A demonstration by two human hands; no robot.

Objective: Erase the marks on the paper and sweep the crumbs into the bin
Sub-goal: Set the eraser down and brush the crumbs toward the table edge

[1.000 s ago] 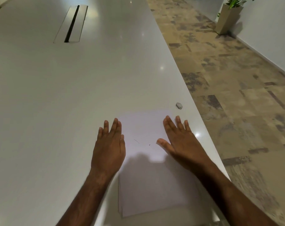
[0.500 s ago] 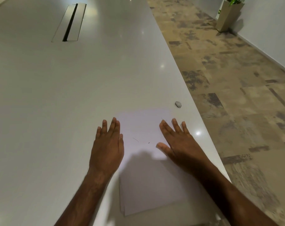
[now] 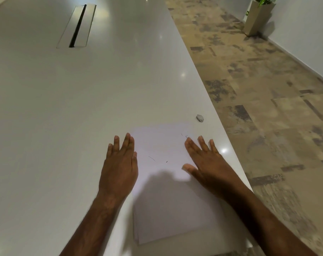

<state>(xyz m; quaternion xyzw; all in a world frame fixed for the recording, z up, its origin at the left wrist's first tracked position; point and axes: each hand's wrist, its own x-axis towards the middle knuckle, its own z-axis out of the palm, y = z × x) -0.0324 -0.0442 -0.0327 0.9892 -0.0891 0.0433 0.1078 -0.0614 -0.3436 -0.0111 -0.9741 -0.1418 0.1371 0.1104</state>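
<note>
A white sheet of paper (image 3: 162,145) lies near the table's right edge, on top of at least one more sheet. It carries a few thin dark pencil marks (image 3: 151,158) in the middle and near its far right corner. My left hand (image 3: 120,163) rests flat at the sheet's left edge, fingers spread, holding nothing. On the right side of the sheet my right hand (image 3: 205,163) lies flat and empty too. A small grey eraser (image 3: 200,118) sits on the table just beyond the paper's far right corner. No bin is in view.
The long white table (image 3: 83,108) has a metal cable slot (image 3: 77,26) at the far left. Its right edge runs close beside my right hand. Patterned carpet floor (image 3: 267,108) lies to the right, with a planter (image 3: 257,17) against the wall.
Both hands stay flat on the paper. My right hand has slid slightly back toward me, uncovering small marks near the sheet's far right corner.
</note>
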